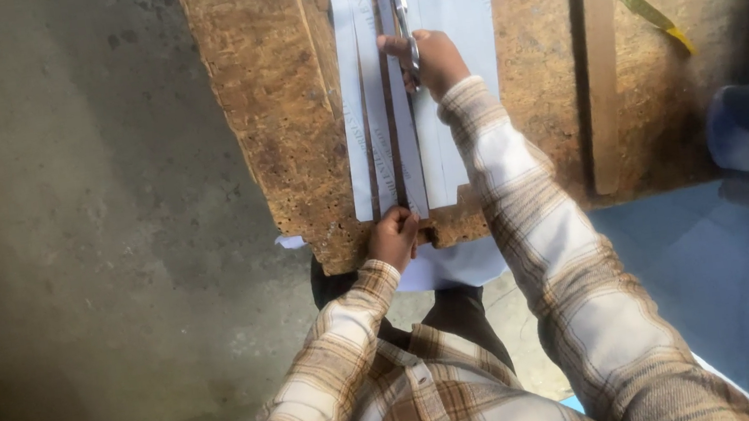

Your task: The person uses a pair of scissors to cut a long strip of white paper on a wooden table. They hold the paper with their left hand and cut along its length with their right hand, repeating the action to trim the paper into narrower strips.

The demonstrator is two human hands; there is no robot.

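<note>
Right hand (432,59): at 12 o'clock, fingers closed through the handles of the scissors (401,9), blades pointing away along the sheet.
Left hand (394,236): at 6 o'clock of the sheet, fingers curled, pinching a strip's near end at the table edge.
Paper sheet (454,1): pale, flat on the worn wooden table (286,107), partly cut into long strips (357,127) (lying side by side).
Wooden ruler (602,59): at 3 o'clock, well apart.

A: The top edge cuts the scissors (402,7) and the pale sheet (460,57); where they end, I cannot tell.

B: The right hand (430,61) covers the handles. The left hand (394,237) hides the strip's near end, and its fingers curl under.
</note>
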